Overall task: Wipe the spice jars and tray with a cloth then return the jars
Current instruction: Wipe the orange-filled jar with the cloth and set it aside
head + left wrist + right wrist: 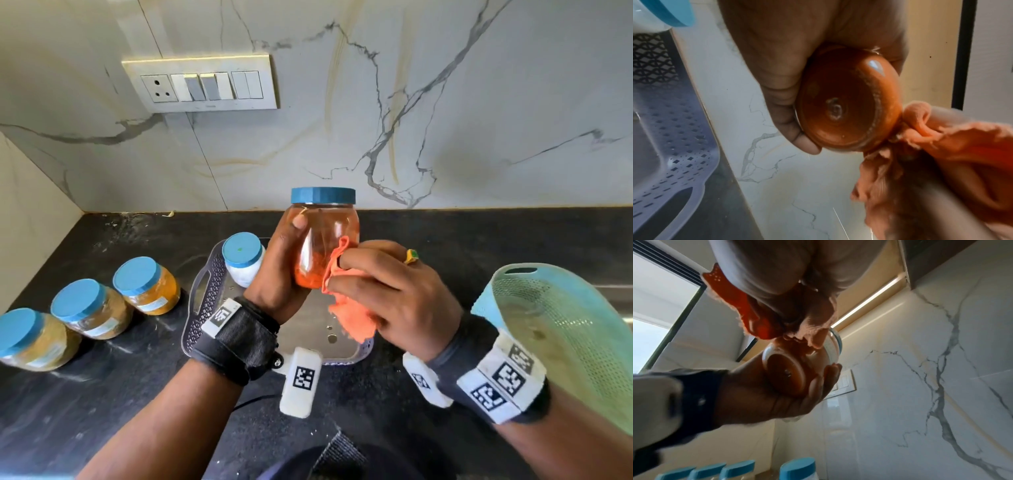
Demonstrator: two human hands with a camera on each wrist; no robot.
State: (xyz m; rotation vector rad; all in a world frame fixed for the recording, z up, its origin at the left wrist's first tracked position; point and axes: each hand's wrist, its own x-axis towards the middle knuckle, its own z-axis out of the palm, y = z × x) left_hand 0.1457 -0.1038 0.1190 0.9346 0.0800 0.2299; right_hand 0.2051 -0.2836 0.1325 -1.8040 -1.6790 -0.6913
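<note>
Left hand (274, 274) wraps the red-spice jar (325, 240) low on its body, thumb on the near face and fingers behind, holding it upright in the air above the tray (202, 308). Right hand (387, 291) is curled round a bunched orange cloth (346, 308), pressing a fold of it against the jar's lower right wall; the rest of the cloth hangs below the palm.

Step in hand, as judged: wiping this jar, the fourth in order. Three amber jars (92, 308) stand in a row on the desk (102, 394) to the left, off the tray, so likely already wiped (not provable from here). A white-filled jar (241, 263) sits on the tray's far left corner, apparently untouched.

Next move calls for: turning the jar in the left hand so the cloth reaches the covered faces, base and lid, then setting it beside the row.

Pose: both forearms enter from below and converge at centre, wrists raised, left palm turned inward, right hand knuckles-up.

Right of the hands, a green mesh basket (565, 325) lies tilted near the right wrist.
</note>
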